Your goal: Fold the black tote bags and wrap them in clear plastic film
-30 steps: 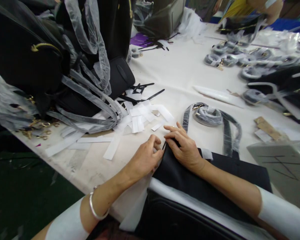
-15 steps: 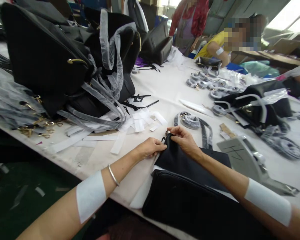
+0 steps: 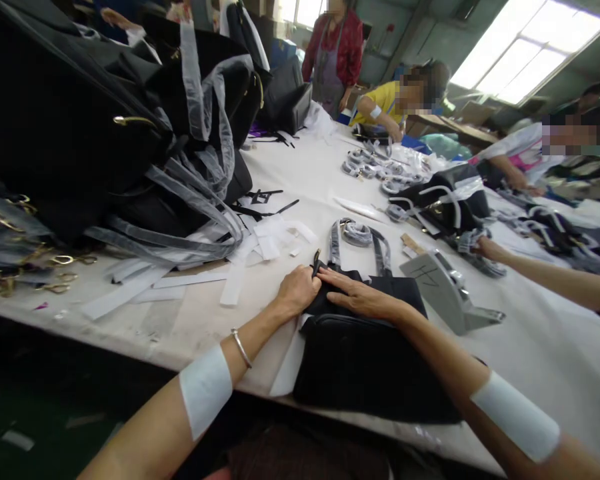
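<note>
A black handbag (image 3: 360, 367) lies on the table in front of me, with its upper edge pointing away. My left hand (image 3: 299, 291) is closed at the bag's far left corner, around a small black strap tab (image 3: 317, 261) that sticks up past the fingers. What the fist covers is hidden. My right hand (image 3: 363, 297) rests flat on the bag's top panel, fingers stretched toward that same corner. Beyond the bag, its handles (image 3: 380, 250), wrapped in clear plastic, lie beside a coiled wrapped strap (image 3: 357, 233).
Large black bags (image 3: 70, 127) are piled on the left. White paper strips (image 3: 265, 240) and gold clasps (image 3: 63, 260) lie near them. A grey marked block (image 3: 435, 280) stands right of my bag. A co-worker's arm (image 3: 540, 267) reaches in from the right, toward another black bag (image 3: 445, 200).
My right hand has gone from pinching the bag's corner to lying flat on it. My left hand has closed around the tab there. A co-worker's arm has come in at right.
</note>
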`<state>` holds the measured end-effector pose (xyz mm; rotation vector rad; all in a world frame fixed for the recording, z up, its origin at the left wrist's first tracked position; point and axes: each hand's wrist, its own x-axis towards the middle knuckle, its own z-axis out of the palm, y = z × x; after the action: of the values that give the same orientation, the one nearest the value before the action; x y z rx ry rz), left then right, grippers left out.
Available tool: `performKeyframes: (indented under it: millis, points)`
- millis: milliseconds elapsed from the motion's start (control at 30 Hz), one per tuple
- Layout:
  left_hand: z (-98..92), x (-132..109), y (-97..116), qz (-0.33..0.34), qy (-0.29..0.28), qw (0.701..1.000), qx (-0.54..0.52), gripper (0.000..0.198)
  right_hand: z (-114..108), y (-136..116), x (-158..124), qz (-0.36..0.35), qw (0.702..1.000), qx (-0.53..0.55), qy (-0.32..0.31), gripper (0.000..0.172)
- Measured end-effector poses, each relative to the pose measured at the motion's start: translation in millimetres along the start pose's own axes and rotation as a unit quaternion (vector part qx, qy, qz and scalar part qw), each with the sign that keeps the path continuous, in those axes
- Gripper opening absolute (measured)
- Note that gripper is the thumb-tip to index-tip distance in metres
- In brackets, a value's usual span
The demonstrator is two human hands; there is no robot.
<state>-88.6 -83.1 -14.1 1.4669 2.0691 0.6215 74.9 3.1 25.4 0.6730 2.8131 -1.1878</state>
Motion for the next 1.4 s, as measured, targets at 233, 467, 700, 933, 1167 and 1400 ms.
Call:
performKeyframes:
  millis: [233,467,700,933,1167,1400]
  points:
    - [-4.3,-1,-1,0.019,-0.014,0.998,0.058,0.026,-13,7,-5,0.041,0.999,0.026,-0.019,0.049]
    - [-12.6,-10,-3,0.074,0.038,0.995,0.053,0.034,-14,-19,-17,0.047,0.995,-0.037,-0.079,0.043]
    - [-16.7,-27,-25,0.361,-0.058,0.930,0.033,0.021,-24,-29,-23,0.027,0.998,0.005,-0.064,0.039]
    - [-14.6,-27,-31,0.353,-0.035,0.935,0.007,0.023,2,-81,-74,0.091,0.989,-0.112,0.043,0.035]
    - [-25.9,-104,-79,0.397,0.032,0.917,0.003,0.056,30,-64,-78,0.109,0.970,-0.091,0.200,0.026]
    - [-8.2,-148,-86,0.448,0.056,0.888,0.087,0.040,34,-48,-69,0.081,0.965,-0.032,0.249,0.029]
